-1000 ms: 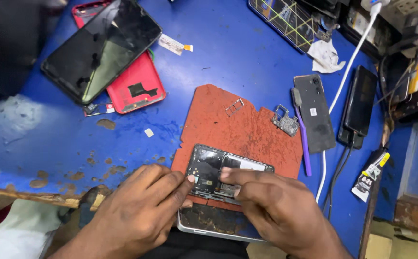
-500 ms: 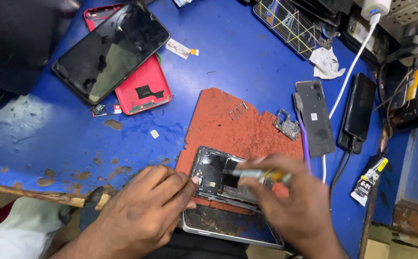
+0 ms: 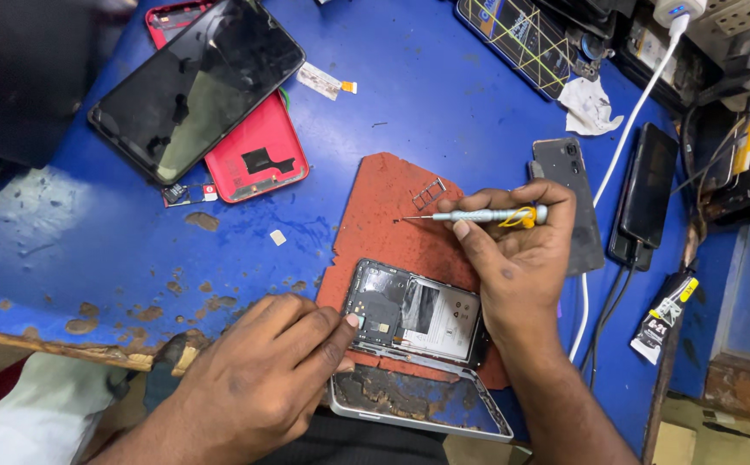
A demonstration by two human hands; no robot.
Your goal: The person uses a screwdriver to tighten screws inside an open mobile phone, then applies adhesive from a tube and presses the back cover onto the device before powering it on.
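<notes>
Covering nearly everything was a big blue table (image 3: 444,103), scratched and worn along its front edge. A red mat (image 3: 392,215) lay on it. On the mat sat an opened phone (image 3: 413,314). The left hand (image 3: 254,387) pressed its fingertips on the phone's left edge. The right hand (image 3: 517,258) pinched a small screwdriver (image 3: 478,216) above the mat.

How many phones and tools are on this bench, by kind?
Opened phone under the left hand: 1
Dark phones lying whole: 3
Red back cover: 1
Screwdriver in the right hand: 1
Total: 6
</notes>
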